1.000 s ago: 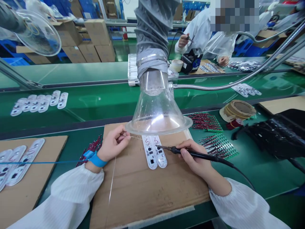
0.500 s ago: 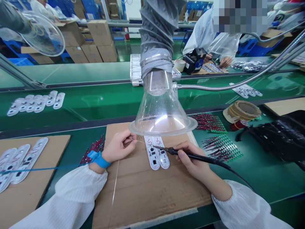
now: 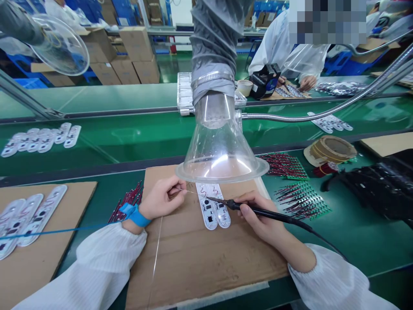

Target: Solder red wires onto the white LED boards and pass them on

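Note:
My right hand (image 3: pixel 258 215) grips a black soldering iron (image 3: pixel 251 208), its tip resting on or just over the left of two white circuit boards (image 3: pixel 206 211). Between the thumb and fingers of my left hand (image 3: pixel 164 196) runs a thin solder wire (image 3: pixel 189 190), whose end reaches toward that same tip. The right-hand board (image 3: pixel 222 213) lies against the first one. Both boards carry short red wires and dark components, and they lie on a cardboard sheet (image 3: pixel 206 262). A blue strap (image 3: pixel 137 215) circles my left wrist.
A clear extraction hood (image 3: pixel 222 159) hangs low over the boards' far ends. Green boards with red wires (image 3: pixel 303 200) lie to the right, near a tape roll (image 3: pixel 329 150). Red wires (image 3: pixel 127 200) lie left. Across the belt (image 3: pixel 138 133), a co-worker's hands (image 3: pixel 306 82) work on boards.
Boards on the green belt at the left have shifted slightly left. My hands, the iron and the solder wire stay nearly where they were.

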{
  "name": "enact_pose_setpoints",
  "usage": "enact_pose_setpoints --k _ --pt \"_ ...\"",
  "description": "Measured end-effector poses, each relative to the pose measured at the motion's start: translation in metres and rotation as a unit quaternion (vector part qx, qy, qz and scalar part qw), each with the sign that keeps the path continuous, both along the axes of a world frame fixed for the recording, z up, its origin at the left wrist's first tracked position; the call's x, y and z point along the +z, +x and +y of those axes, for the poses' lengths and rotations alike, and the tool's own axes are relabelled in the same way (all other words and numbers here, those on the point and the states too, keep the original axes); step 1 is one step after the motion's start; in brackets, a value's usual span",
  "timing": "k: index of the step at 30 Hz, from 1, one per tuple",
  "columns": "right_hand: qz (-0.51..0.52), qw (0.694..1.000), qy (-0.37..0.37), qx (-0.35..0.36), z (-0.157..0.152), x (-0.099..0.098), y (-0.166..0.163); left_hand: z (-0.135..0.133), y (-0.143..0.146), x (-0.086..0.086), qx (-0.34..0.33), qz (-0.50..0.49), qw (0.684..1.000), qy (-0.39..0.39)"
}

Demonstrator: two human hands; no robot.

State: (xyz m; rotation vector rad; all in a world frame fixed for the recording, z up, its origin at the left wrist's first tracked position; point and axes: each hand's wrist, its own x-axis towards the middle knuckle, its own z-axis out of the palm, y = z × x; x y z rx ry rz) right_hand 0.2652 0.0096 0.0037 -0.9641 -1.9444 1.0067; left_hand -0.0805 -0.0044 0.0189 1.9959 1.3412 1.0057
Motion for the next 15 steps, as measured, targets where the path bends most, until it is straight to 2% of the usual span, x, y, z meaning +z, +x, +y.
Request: enact_pose_setpoints --k 7,15 --pt "-0.005 1.0 0.008 0.0 0.0 0.0031 -0.0018 0.0006 0.0012 -0.0012 -0.008 0.032 0.999 -0.016" --pt "0.023 0.999 0.025 -0.009 -0.0013 0.0079 -0.0036 0.0007 0.0007 0.0015 -0.005 0.02 1.0 0.007"
